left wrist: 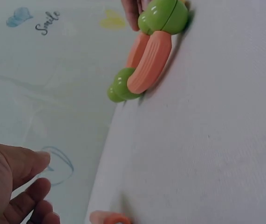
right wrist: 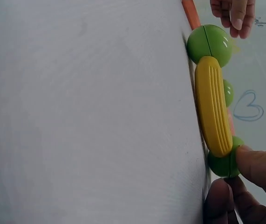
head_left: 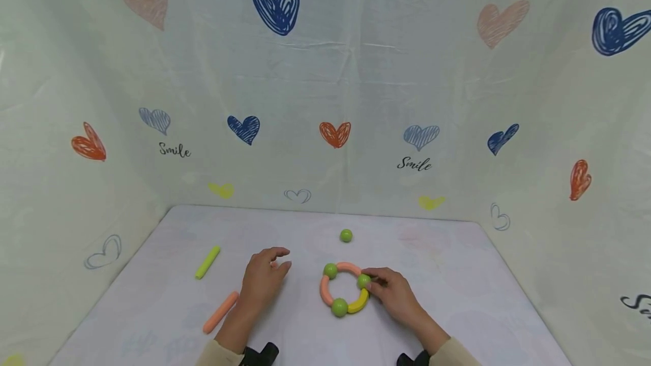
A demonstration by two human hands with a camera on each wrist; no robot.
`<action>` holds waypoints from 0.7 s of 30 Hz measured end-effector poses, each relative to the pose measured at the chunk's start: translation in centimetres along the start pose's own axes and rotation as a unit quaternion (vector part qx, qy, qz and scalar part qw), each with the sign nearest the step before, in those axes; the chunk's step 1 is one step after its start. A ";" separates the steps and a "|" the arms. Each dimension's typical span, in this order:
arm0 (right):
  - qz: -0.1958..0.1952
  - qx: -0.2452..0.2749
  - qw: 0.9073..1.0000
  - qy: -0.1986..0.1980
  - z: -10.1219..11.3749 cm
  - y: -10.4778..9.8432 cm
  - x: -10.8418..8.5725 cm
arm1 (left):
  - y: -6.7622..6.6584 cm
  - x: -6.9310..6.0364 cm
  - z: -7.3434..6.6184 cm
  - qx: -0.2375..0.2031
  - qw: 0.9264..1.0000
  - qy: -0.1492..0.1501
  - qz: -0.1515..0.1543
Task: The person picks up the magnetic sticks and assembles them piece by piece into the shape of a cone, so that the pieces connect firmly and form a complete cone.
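A ring of curved pieces and green balls lies on the table, with a yellow curved piece (head_left: 358,302) at its lower right and a pink curved piece (head_left: 325,290) at its left. My right hand (head_left: 399,298) pinches the green ball (head_left: 363,281) on the ring's right side between thumb and fingers; the right wrist view shows the thumb against this ball (right wrist: 226,164), beside the yellow piece (right wrist: 212,106). Left of the ring, my left hand (head_left: 263,282) is held with relaxed, slightly bent fingers and nothing between them. It is apart from the ring in the left wrist view too (left wrist: 16,182).
A loose green ball (head_left: 346,235) lies behind the ring. At the left are a straight yellow-green stick (head_left: 207,262) and a straight orange-pink stick (head_left: 221,312), the latter beside my left forearm. A curtain with printed hearts (head_left: 376,89) stands behind the white table (head_left: 447,258).
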State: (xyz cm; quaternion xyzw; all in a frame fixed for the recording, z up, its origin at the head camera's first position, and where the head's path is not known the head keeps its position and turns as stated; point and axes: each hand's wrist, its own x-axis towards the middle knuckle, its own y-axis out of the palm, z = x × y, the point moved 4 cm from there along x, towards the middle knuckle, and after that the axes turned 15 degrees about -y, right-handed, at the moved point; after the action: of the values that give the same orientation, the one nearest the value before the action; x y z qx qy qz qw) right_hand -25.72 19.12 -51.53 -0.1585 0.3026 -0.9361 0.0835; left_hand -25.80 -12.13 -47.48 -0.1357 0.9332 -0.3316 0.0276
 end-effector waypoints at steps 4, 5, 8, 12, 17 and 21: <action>-0.006 0.030 0.999 0.008 -0.2 0.1 0.4 | -1.1 -0.4 1.3 -0.010 1.000 -0.028 -0.001; -0.007 0.031 0.999 0.009 -0.2 0.1 0.5 | -1.3 -0.5 1.6 -0.010 0.999 -0.034 0.001; -0.012 0.038 0.999 0.025 -0.4 0.1 0.6 | -1.5 -1.0 2.3 -0.006 0.998 -0.055 0.010; -0.017 0.043 0.998 0.041 -0.6 0.2 0.6 | -1.4 -1.4 3.1 0.002 0.997 -0.080 0.018; -0.019 0.054 0.997 0.044 -0.8 0.2 0.6 | -0.8 -1.6 3.8 -0.002 0.996 -0.088 0.025; -0.018 0.063 0.997 0.044 -0.9 0.3 0.6 | -0.4 -1.8 4.2 -0.012 0.996 -0.080 0.029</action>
State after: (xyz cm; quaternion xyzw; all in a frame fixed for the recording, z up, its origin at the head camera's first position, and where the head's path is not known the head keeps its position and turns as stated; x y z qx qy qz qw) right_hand -26.59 19.23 -52.20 -0.1169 0.2435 -0.9607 0.0634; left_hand -23.38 -14.55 -50.55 -0.1347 0.9357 -0.3071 0.1100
